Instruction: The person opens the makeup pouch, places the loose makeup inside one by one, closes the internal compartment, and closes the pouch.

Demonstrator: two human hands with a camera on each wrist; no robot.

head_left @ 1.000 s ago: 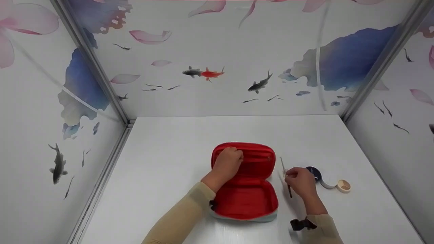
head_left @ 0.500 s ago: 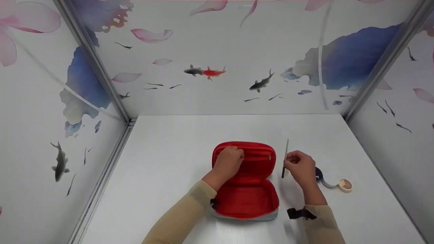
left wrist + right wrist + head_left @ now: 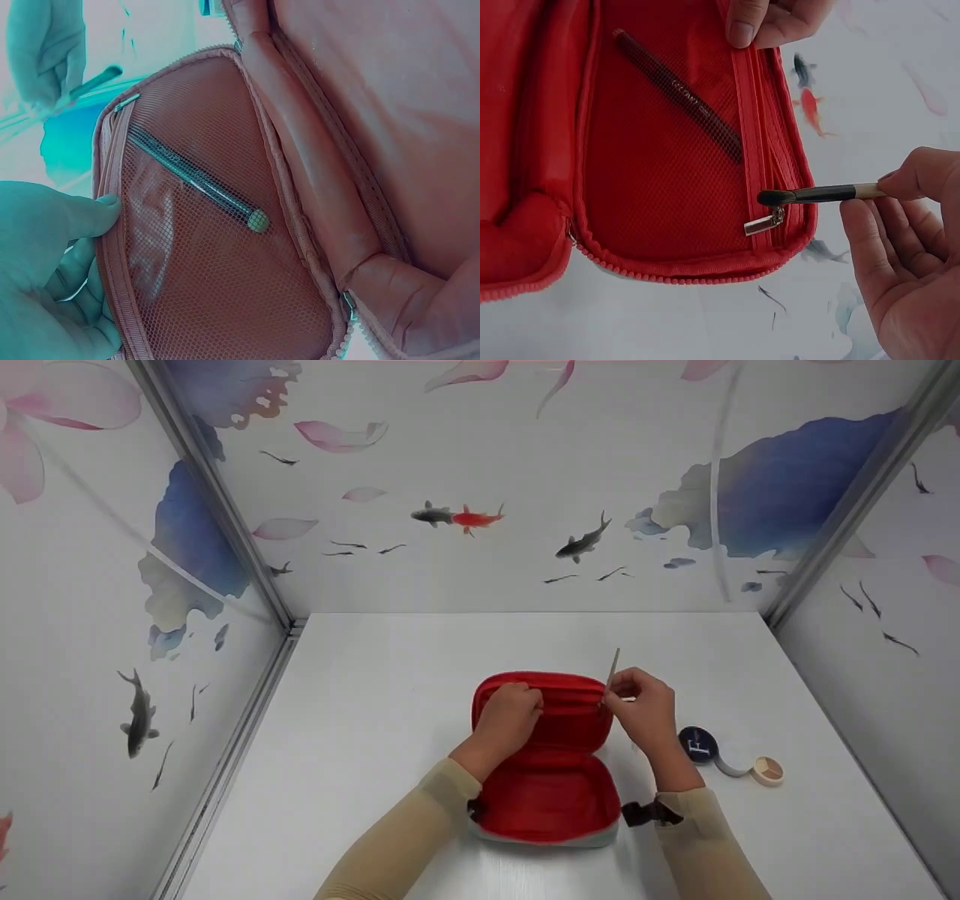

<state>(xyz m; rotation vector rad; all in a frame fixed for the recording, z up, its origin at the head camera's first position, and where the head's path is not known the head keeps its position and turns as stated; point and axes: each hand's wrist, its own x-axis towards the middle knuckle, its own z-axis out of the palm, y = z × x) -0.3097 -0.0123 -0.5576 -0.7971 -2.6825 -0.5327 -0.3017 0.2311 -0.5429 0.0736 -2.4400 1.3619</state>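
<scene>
White back wall [image 3: 480, 577], printed with fish, petals and blue-grey leaf shapes; metal corner posts [image 3: 225, 510] to either side; white table [image 3: 360, 697] in front. One red zip case [image 3: 544, 799], lying open on the table, its lid half standing towards the back wall, its base nearer the person, greyish outside. One mesh pocket [image 3: 202, 292] inside the lid, with a banded zip edge and a metal zip pull [image 3: 763, 223]. One dark, slim stick [image 3: 679, 94], lettered along its barrel, lying aslant behind the mesh. Left hand [image 3: 510, 716]: thumb and fingers closed on the edge of the pocket, thumb over the band. Right hand [image 3: 646, 712]: thumb and fingertips pinching one brush [image 3: 817, 194] by its pale handle, beside the lid's right edge; dark bristles and black collar directed at the pocket's edge near the zip pull, contact not certain. To the right of the case, on the table: one dark round disc [image 3: 698, 745] with light lettering, a grey curved piece [image 3: 733, 767] next to it, and one cream round piece [image 3: 767, 771] divided into segments. Tan sleeves [image 3: 405, 829] on both arms; black strap [image 3: 651, 813] at the right wrist.
</scene>
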